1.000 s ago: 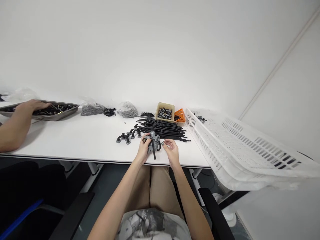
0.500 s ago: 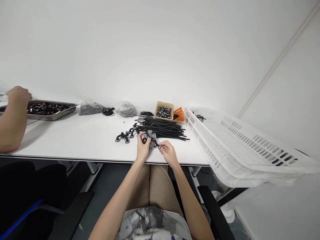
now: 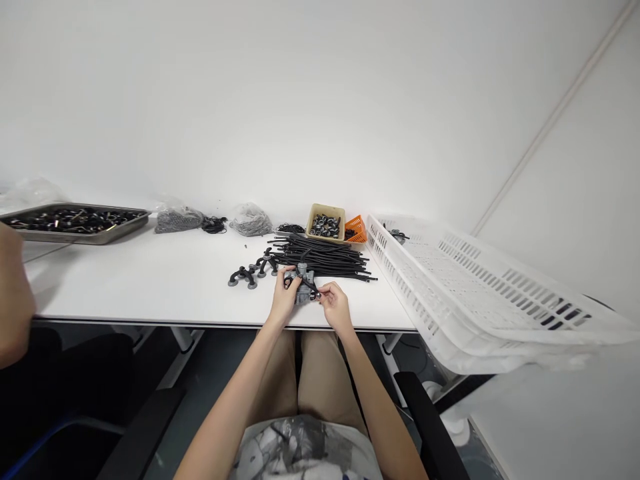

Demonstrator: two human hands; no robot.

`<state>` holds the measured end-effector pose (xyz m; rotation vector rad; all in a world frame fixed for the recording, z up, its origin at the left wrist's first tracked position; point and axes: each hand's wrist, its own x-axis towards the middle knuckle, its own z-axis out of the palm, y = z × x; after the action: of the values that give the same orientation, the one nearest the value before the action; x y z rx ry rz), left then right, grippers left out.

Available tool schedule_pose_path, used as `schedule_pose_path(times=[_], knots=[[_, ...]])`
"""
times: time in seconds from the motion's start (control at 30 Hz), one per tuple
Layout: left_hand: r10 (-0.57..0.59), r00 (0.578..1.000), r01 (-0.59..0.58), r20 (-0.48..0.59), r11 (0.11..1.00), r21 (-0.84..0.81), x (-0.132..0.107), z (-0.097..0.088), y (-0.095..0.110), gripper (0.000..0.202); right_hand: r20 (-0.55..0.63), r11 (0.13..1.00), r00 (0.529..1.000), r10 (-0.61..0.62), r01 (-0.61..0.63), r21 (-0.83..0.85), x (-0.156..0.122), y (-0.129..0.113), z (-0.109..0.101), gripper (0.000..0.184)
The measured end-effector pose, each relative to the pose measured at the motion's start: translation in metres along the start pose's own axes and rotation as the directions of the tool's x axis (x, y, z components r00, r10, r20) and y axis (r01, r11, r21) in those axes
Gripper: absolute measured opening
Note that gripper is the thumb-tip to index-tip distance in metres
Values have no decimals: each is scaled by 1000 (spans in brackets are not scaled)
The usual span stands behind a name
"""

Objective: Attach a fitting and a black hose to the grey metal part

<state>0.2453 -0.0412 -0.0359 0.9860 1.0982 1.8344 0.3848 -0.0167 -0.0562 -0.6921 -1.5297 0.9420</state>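
Gone from the metal tray (image 3: 75,223) at far left since a second ago: the co-worker's hand, now only an arm (image 3: 13,293) at the picture's left edge. Drawn in closer too, the right hand (image 3: 334,308), then apart from the small grey metal part (image 3: 301,285), now touching it.

Held just above the near edge of the white table (image 3: 140,280), that part, gripped from its left side by the left hand (image 3: 284,301), fingers closed around it, probably to steady it. Pinched at its right side by the right hand's fingertips, seemingly on a short black tube or small fitting; too small to tell exactly which.

Just behind, a heap of black tubes (image 3: 325,260), within easy reach. Left of the heap, a few curved black pieces with grey ends (image 3: 250,272). Farther back, a beige box of small rings (image 3: 326,223), an orange basket (image 3: 357,230) and clear bags of small parts (image 3: 250,220). At right, a big white slotted crate (image 3: 475,293), tilted over the table's edge.
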Motion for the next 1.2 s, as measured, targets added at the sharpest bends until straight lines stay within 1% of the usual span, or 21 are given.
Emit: schedule_pose_path(times=[0.1,0.2,0.27,0.3,0.4,0.47,0.53,0.63,0.7,0.8,0.87,0.93,1.0,1.07,1.1,1.13,1.17,1.2], knots=[[-4,1000,4,-16,1000,5,0,1,2,37,-36,986,999,-6,0,-165,1,0,1,3],[-15,1000,15,-16,1000,2,1,1,1,37,-78,979,996,37,-51,-195,2,-1,0,3],[-23,1000,23,-15,1000,-6,1,0,1,39,-82,988,994,68,-79,-135,3,-2,-1,6],[-27,1000,26,-13,1000,-13,1,0,1,40,-65,993,994,87,-92,-71,4,-2,-2,13],[-17,1000,18,19,1000,-15,-1,0,2,42,60,977,988,144,-152,150,6,-3,-4,47],[-3,998,4,56,1000,-2,-2,0,4,40,123,959,976,178,-200,200,7,-2,-4,62],[6,996,-7,90,1000,16,-3,0,4,39,120,955,971,206,-226,190,8,-1,-4,66],[20,992,-26,121,998,48,-3,-1,4,37,80,950,971,225,-237,204,8,0,-3,63],[23,992,-31,124,998,60,-2,-2,4,37,89,947,970,225,-239,214,8,-2,-2,63],[13,992,-20,124,998,54,-3,-3,4,40,151,956,972,177,-207,208,7,-7,1,72],[9,989,-17,151,998,53,-3,-4,4,45,177,970,976,127,-160,182,6,-10,3,77],[6,981,-13,195,999,36,-3,-5,4,53,175,985,981,86,-110,131,8,-15,2,70],[-22,974,25,227,1000,-12,-3,-7,3,61,158,999,987,32,-36,25,16,-23,-4,62],[-83,964,104,251,992,-74,-3,-8,2,65,116,983,991,-70,89,-159,34,-38,-12,57],[-96,965,126,246,986,-110,-3,-8,1,64,96,953,986,-135,156,-259,47,-49,-18,56],[-104,964,143,244,979,-147,-3,-8,1,62,62,924,979,-193,203,-323,63,-61,-25,54],[-114,963,158,243,972,-172,-4,-8,1,61,22,907,972,-235,227,-354,83,-75,-33,54],[-118,966,162,229,969,-188,-5,-6,2,59,-45,901,961,-274,240,-362,105,-89,-42,54]])
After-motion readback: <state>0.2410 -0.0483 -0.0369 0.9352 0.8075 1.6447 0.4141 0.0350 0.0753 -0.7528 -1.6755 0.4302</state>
